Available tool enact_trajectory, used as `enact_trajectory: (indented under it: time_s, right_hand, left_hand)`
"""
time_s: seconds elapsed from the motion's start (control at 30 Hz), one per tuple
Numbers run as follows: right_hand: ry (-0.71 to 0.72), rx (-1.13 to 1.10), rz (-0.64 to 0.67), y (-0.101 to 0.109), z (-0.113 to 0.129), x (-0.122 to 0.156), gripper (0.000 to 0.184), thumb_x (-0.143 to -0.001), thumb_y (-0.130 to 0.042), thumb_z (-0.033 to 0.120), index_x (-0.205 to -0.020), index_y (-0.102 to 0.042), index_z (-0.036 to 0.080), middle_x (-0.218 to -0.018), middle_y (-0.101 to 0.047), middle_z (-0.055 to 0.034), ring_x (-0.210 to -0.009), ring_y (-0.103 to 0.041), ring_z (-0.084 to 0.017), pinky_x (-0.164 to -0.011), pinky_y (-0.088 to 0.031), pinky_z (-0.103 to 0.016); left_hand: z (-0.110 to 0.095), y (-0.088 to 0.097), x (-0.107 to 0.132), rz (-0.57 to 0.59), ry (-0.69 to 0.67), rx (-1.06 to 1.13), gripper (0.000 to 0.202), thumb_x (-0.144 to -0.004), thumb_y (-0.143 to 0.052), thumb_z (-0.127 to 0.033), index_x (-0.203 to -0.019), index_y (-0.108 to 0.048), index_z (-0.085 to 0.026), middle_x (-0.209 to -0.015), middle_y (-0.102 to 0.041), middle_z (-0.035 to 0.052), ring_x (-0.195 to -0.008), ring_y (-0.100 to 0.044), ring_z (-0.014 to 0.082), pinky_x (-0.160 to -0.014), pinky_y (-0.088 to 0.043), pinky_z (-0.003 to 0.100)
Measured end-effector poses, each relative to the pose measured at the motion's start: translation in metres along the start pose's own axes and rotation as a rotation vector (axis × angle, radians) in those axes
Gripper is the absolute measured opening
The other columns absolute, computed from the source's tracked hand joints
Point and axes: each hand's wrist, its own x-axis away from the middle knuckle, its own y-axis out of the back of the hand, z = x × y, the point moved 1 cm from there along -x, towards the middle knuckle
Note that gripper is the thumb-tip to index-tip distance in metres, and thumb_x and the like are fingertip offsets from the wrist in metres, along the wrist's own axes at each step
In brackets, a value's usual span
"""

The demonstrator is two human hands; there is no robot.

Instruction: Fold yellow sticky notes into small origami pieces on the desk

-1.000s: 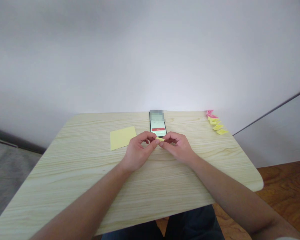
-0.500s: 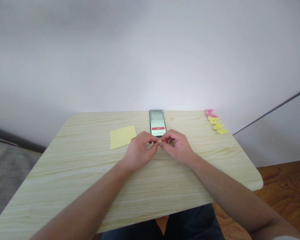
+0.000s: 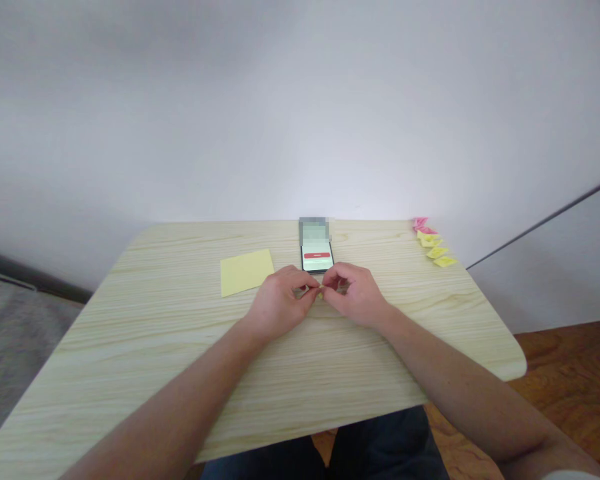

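Between my fingertips is a small piece of folded yellow paper, mostly hidden by the fingers. My left hand pinches it from the left, thumb and forefinger closed. From the right, my right hand grips it the same way. Just beyond the hands a phone lies on the table with its screen lit and a red bar near the bottom. A flat yellow paper sheet rests to the left of my left hand.
Several small folded yellow paper pieces and a pink folded paper piece line the right edge of the wood-grain table. A white wall rises behind the table's far edge.
Both hands stay in place around the small yellow paper. The fingertips have shifted slightly, and the paper now shows a little lower between them.
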Motion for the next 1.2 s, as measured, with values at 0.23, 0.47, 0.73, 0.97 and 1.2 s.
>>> enact_trajectory:
  time_s: [0.23, 0.47, 0.73, 0.97, 1.2]
  right_hand:
    - [0.025, 0.011, 0.005, 0.0014, 0.0012, -0.0005, 0.008, -0.076, -0.066, 0.014, -0.079, -0.064, 0.021, -0.077, -0.065, 0.0014, -0.069, -0.06, -0.013, -0.065, -0.046, -0.027]
    - [0.036, 0.003, 0.006, 0.0013, -0.0015, -0.001, 0.011, -0.074, -0.064, 0.01, -0.079, -0.064, 0.021, -0.077, -0.064, 0.0009, -0.07, -0.059, -0.014, -0.065, -0.046, -0.027]
    - [-0.002, 0.02, -0.02, 0.0032, -0.0033, -0.0015, 0.01, -0.072, -0.064, 0.012, -0.077, -0.063, 0.021, -0.074, -0.064, 0.0018, -0.067, -0.058, -0.013, -0.063, -0.044, -0.027]
    - [-0.085, 0.006, -0.08, 0.0052, -0.003, -0.0027, 0.007, -0.075, -0.065, 0.015, -0.079, -0.064, 0.021, -0.071, -0.064, 0.0026, -0.062, -0.055, -0.013, -0.059, -0.043, -0.026]
    - [-0.161, -0.207, -0.096, 0.0048, -0.0043, -0.0032, 0.008, -0.078, -0.064, 0.016, -0.085, -0.064, 0.021, -0.075, -0.066, 0.0023, -0.064, -0.056, -0.012, -0.059, -0.043, -0.025]
  left_hand:
    - [0.0003, -0.0021, -0.0002, 0.035, 0.041, 0.052, 0.01, -0.087, -0.065, -0.018, -0.082, -0.073, -0.022, -0.086, -0.072, 0.0011, -0.084, -0.064, 0.0172, -0.077, -0.05, 0.031]
    - [0.0021, -0.0032, -0.0006, 0.033, 0.013, 0.107, 0.011, -0.087, -0.066, -0.017, -0.079, -0.071, -0.021, -0.083, -0.069, 0.0021, -0.083, -0.061, 0.0173, -0.077, -0.047, 0.031]
    - [0.003, -0.0024, -0.0023, 0.008, 0.04, 0.167, 0.01, -0.088, -0.067, -0.02, -0.079, -0.072, -0.02, -0.083, -0.067, 0.003, -0.079, -0.06, 0.0162, -0.07, -0.046, 0.03]
    - [0.0015, -0.001, -0.0036, -0.119, 0.033, 0.275, 0.005, -0.086, -0.072, -0.02, -0.083, -0.076, -0.02, -0.088, -0.07, 0.0042, -0.084, -0.065, 0.0168, -0.074, -0.052, 0.03]
    - [-0.0009, 0.001, -0.0045, -0.194, 0.113, 0.483, 0.007, -0.082, -0.077, -0.024, -0.089, -0.077, -0.02, -0.095, -0.072, 0.0048, -0.089, -0.068, 0.0175, -0.081, -0.056, 0.03]
